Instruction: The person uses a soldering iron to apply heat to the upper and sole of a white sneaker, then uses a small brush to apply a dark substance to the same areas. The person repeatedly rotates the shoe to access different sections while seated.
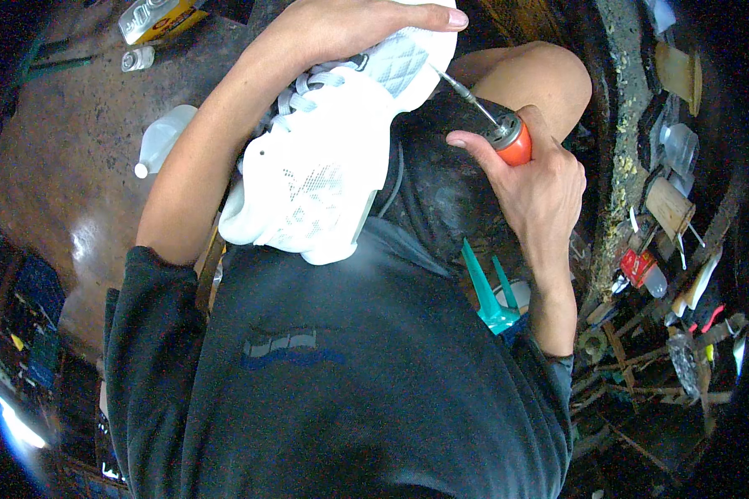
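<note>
A white sneaker (333, 158) with light laces and a mesh side rests over my lap. My left hand (341, 32) clasps it at the upper end, its thumb stretched across the shoe and its other fingers out of sight. In my right hand (548, 187) is an awl (513, 145) with an orange handle, a metal collar and a thin shaft. The handle sits in my palm, with the thumb lifted off to the side. The awl's shaft points up and left, its tip at the sneaker's sole edge; whether it has gone in cannot be made out.
A translucent jug (165, 140) and a small clear bottle (138, 58) lie on the brown floor at left. Beside my right forearm is a green plastic piece (493, 308). Bottles, scraps and a red-labelled bottle (641, 270) clutter the right side past a rough ledge (620, 158).
</note>
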{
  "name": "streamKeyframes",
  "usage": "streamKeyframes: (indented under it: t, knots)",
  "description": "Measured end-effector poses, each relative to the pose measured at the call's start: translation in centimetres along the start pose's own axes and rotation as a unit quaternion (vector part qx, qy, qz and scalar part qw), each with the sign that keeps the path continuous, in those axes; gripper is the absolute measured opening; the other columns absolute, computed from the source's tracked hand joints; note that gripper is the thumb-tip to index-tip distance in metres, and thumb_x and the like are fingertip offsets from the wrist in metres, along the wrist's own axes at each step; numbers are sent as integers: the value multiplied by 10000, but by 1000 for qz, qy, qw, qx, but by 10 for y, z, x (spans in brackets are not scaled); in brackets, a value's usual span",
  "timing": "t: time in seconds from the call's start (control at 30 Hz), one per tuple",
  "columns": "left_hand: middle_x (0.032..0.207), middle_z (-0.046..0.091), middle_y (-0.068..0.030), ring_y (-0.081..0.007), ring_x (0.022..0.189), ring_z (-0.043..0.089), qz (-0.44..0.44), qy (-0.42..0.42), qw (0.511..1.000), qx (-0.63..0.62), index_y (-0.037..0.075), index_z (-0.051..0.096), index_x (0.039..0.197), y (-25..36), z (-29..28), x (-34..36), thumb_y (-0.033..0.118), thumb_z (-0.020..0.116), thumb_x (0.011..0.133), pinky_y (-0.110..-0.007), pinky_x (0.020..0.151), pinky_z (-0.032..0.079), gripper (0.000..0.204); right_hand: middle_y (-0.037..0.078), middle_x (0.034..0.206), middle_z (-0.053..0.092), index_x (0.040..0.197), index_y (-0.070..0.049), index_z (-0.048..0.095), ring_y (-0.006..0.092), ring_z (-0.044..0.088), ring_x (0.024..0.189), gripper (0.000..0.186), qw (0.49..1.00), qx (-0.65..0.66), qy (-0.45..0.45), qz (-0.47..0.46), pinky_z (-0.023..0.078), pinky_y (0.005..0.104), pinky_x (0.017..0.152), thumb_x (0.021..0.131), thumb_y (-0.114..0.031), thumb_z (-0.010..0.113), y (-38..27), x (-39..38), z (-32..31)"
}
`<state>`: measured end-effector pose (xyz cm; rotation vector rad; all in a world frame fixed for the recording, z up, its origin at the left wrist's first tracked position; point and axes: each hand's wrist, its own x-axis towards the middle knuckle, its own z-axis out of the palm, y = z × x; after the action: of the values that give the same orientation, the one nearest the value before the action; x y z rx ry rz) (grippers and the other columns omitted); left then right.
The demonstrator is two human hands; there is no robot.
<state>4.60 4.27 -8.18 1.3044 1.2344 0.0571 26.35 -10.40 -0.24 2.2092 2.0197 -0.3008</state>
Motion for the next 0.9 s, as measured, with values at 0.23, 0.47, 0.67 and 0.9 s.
streamKeyframes:
  t: [0.23, 0.47, 0.67, 0.9]
  knots:
    - [1275, 754, -235, -327, 1169, 745, 9, 17, 1000, 4, -14, 622, 1420, 6, -2, -8, 749, 753, 876, -380, 1015, 552, 946, 158, 741, 750, 938, -101, 693, 406, 746, 610, 768, 1000, -11, 5, -25, 604, 500, 535, 747, -837, 803, 0, -2, 1]
    - [1243, 768, -217, -306, 1143, 755, 30, 5, 1000, -8, -19, 632, 1402, 5, -1, -7, 732, 755, 888, -365, 993, 560, 918, 145, 735, 748, 1012, -96, 738, 383, 746, 597, 795, 999, -28, 3, -44, 600, 487, 526, 744, -841, 800, 2, -6, 5]
    - [1252, 768, -218, -306, 1149, 756, 66, -26, 996, -44, -2, 632, 1417, 7, -12, -20, 732, 752, 891, -367, 1000, 562, 911, 141, 733, 743, 966, -99, 715, 380, 738, 585, 794, 999, -18, 17, -48, 591, 480, 508, 746, -860, 779, 4, -6, 6]
    - [1255, 766, -223, -316, 1142, 761, 33, 2, 999, -6, 4, 626, 1422, 3, -1, -4, 733, 749, 892, -382, 1007, 566, 909, 141, 739, 741, 920, -101, 679, 384, 734, 580, 783, 998, -23, 8, -56, 587, 481, 504, 749, -860, 775, 2, -9, 6]
